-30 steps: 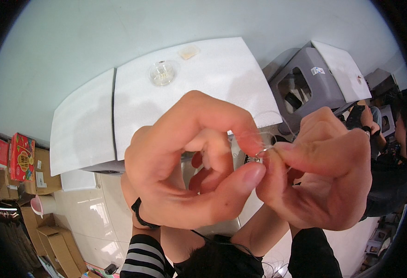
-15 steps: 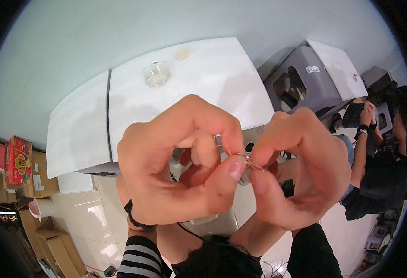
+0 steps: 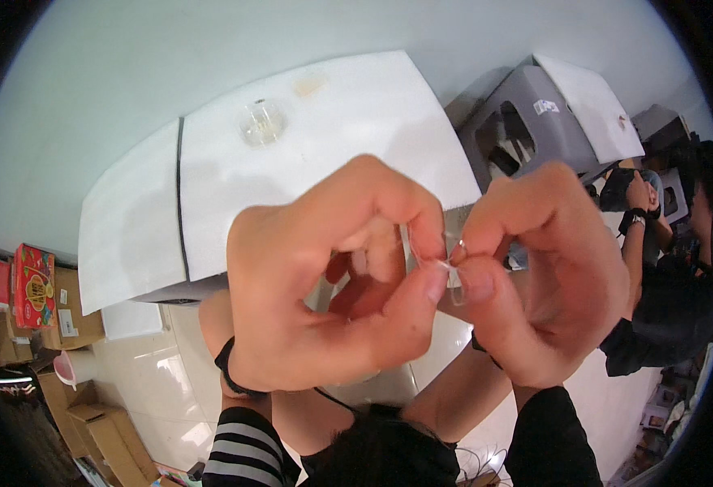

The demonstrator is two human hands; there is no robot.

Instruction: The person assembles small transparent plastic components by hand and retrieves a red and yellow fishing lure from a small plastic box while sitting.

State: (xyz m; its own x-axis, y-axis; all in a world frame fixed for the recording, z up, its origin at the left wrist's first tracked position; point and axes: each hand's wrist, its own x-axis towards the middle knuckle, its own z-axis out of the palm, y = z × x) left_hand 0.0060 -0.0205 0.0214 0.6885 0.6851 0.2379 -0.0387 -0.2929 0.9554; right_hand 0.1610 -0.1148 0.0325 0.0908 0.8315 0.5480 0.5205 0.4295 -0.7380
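Close in front of me, my left hand point(image 3: 283, 280) has its thumb and index finger pinched on a thin clear strand point(image 3: 449, 266). My right hand point(image 3: 571, 268) pinches the same strand from the other side, its fingertips almost touching the left ones. A small loop of the strand hangs between the two thumbs, and a tiny shiny bit shows by the right index fingertip. Exactly what the strand is remains too fine to make out. On the white-covered table point(image 3: 348, 105) beyond my hands stands a round clear container point(image 3: 261, 124) with pale contents.
Beside the container lies a beige patch point(image 3: 309, 84). A grey box-like unit point(image 3: 539, 122) stands to the right, with another person point(image 3: 669, 300) seated near it. On the left are a red box point(image 3: 33, 284), cardboard cartons point(image 3: 113, 438) and a pink-and-white tub point(image 3: 75, 368).
Both hands have shifted a little to the right, and the right hand has also risen slightly. The strand's fanned ends have given way to a small loop hanging between the thumbs.
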